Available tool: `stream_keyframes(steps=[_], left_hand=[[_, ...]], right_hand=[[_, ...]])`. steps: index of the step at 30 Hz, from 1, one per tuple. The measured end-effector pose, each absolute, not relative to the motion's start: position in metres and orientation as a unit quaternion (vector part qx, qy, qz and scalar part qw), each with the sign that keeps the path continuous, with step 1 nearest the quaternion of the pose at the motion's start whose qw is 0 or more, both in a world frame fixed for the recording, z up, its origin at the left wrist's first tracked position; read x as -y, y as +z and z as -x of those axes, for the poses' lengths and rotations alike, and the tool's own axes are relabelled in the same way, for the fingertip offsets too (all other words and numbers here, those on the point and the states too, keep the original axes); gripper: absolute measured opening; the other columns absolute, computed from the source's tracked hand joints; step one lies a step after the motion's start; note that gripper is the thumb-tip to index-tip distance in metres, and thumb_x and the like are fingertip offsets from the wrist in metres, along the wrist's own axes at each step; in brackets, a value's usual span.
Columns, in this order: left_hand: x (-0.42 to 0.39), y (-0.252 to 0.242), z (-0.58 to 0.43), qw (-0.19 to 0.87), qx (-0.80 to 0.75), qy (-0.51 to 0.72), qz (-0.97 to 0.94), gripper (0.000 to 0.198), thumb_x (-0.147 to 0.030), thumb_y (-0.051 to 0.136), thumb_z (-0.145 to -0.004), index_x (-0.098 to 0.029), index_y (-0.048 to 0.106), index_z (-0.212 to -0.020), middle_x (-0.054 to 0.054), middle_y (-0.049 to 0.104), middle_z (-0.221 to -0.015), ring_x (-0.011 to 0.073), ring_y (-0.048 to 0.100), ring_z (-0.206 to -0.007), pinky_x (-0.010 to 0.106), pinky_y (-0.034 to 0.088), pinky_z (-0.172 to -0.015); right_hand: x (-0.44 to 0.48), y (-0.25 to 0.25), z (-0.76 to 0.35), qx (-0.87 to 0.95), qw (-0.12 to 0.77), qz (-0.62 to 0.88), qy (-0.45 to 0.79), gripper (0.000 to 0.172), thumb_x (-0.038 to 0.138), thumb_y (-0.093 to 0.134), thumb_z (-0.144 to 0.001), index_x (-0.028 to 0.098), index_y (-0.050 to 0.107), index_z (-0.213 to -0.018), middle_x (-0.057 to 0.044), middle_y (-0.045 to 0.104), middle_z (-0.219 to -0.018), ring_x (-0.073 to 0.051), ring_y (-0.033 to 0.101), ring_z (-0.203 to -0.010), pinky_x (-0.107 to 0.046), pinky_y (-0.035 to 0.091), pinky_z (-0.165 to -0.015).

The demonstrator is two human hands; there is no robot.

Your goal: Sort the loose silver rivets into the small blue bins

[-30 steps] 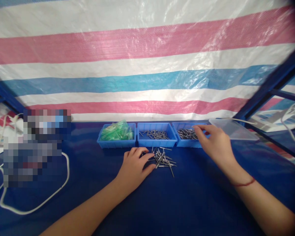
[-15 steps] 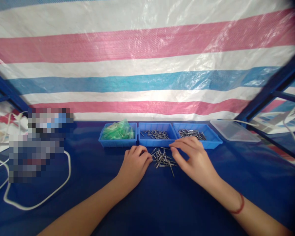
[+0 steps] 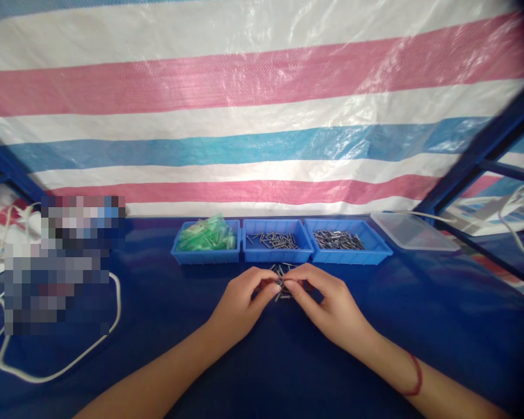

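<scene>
A small pile of slim, nail-like metal pins [image 3: 284, 297] lies on the blue tabletop, partly covered by my fingers. My left hand [image 3: 247, 297] reaches in from the left, thumb and forefinger closed in a pinch over the pile. From the other side my right hand [image 3: 327, 297] pinches too, its fingertips almost meeting the left ones. What sits between the fingertips is too small to make out. Just behind the pile, a blue middle bin [image 3: 277, 256] holds loose pins. The blue right bin [image 3: 353, 256] contains a thicker heap of similar metal pieces.
A blue left bin [image 3: 207, 257] holds green plastic packets [image 3: 207, 234]. At the right lies a clear plastic lid [image 3: 414, 231]. A white cable [image 3: 117, 302] loops over the table's left side, near blurred-out objects. A striped plastic sheet [image 3: 262, 145] hangs behind the bins.
My right hand has come down from the front of the right bin to the pile. My left hand has moved slightly right, and the fingertips of both hands now come together.
</scene>
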State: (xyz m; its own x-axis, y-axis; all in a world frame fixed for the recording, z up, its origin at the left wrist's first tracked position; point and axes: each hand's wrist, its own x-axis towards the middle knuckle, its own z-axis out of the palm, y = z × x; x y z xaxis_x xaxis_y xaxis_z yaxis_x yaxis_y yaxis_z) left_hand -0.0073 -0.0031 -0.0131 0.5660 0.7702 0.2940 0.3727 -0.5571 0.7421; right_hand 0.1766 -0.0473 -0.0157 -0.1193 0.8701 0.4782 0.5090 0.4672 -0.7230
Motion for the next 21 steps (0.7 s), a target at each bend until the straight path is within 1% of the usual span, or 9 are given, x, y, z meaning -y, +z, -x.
stream_keyframes(steps=[3,7,13,18,21], left_hand=[[0.0035,-0.0140,0.0076,0.312,-0.322,0.300,-0.842,0.018,-0.027,0.048,-0.094,-0.018,0.063,-0.094,0.004,0.065,-0.089,0.0155,0.060,-0.085,0.025,0.045,-0.078],[0.0037,-0.0159,0.0069,0.312,-0.306,0.305,-0.846,0.020,-0.026,0.048,-0.094,-0.016,0.065,-0.092,0.005,0.065,-0.090,0.0160,0.060,-0.087,0.025,0.045,-0.079],[0.0041,-0.0167,0.0056,0.312,-0.298,0.301,-0.851,0.014,-0.026,0.056,-0.089,-0.017,0.066,-0.092,0.005,0.064,-0.091,0.0160,0.060,-0.086,0.025,0.045,-0.079],[0.0053,-0.0166,0.0054,0.315,-0.304,0.311,-0.844,0.014,-0.023,0.052,-0.091,-0.017,0.064,-0.091,0.004,0.063,-0.091,0.0150,0.060,-0.087,0.024,0.044,-0.079],[0.0053,-0.0166,0.0055,0.309,-0.321,0.329,-0.832,0.012,-0.023,0.053,-0.090,-0.017,0.063,-0.088,0.003,0.061,-0.086,0.0139,0.059,-0.082,0.023,0.044,-0.076]], right_hand=[[0.0479,-0.0141,-0.1768,0.714,0.476,0.475,0.196,0.010,0.024,0.053,-0.090,0.021,0.063,-0.090,-0.001,0.062,-0.082,-0.013,0.056,-0.072,-0.026,0.043,-0.066],[0.0480,-0.0145,-0.1743,0.682,0.487,0.500,0.220,0.011,0.029,0.056,-0.089,0.020,0.062,-0.090,-0.003,0.063,-0.083,-0.014,0.055,-0.071,-0.027,0.044,-0.065],[0.0467,-0.0171,-0.1732,0.668,0.484,0.504,0.255,0.016,0.030,0.054,-0.089,0.019,0.061,-0.079,-0.002,0.061,-0.075,-0.015,0.056,-0.071,-0.028,0.044,-0.066],[0.0462,-0.0170,-0.1757,0.674,0.487,0.492,0.257,0.014,0.028,0.053,-0.089,0.019,0.062,-0.084,-0.003,0.063,-0.080,-0.016,0.058,-0.075,-0.028,0.046,-0.070],[0.0463,-0.0158,-0.1760,0.676,0.485,0.494,0.252,0.013,0.027,0.052,-0.089,0.020,0.063,-0.086,-0.003,0.064,-0.083,-0.017,0.059,-0.078,-0.028,0.046,-0.072]])
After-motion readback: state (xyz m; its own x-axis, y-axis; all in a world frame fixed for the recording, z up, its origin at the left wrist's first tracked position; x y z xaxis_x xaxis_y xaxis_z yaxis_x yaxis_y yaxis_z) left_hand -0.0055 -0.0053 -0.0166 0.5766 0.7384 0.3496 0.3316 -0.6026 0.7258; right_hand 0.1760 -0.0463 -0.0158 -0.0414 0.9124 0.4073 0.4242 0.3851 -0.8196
